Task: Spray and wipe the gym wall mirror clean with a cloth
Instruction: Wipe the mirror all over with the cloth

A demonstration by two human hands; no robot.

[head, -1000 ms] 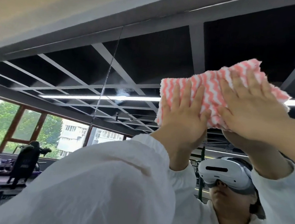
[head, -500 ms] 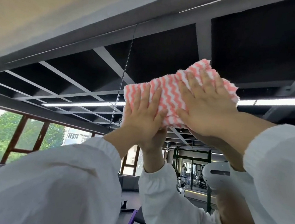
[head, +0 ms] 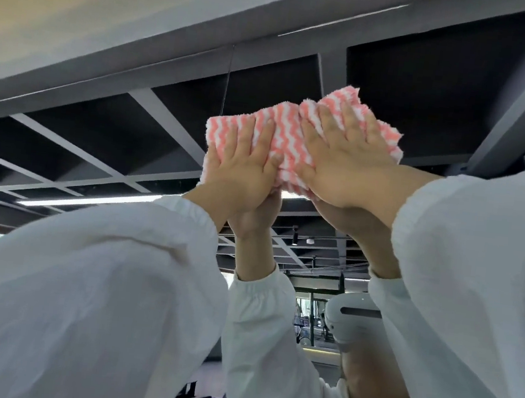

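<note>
Mirror (head: 268,78) above the cloth (head: 286,136) lies bare to its top edge.

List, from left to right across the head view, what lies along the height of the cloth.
Vertical seam in the mirror → left hand pressing flat → pink-and-white striped cloth → right hand pressing flat → right sleeve.

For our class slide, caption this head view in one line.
Both hands, left hand and right hand, press a pink-striped cloth flat against the mirror.
</note>
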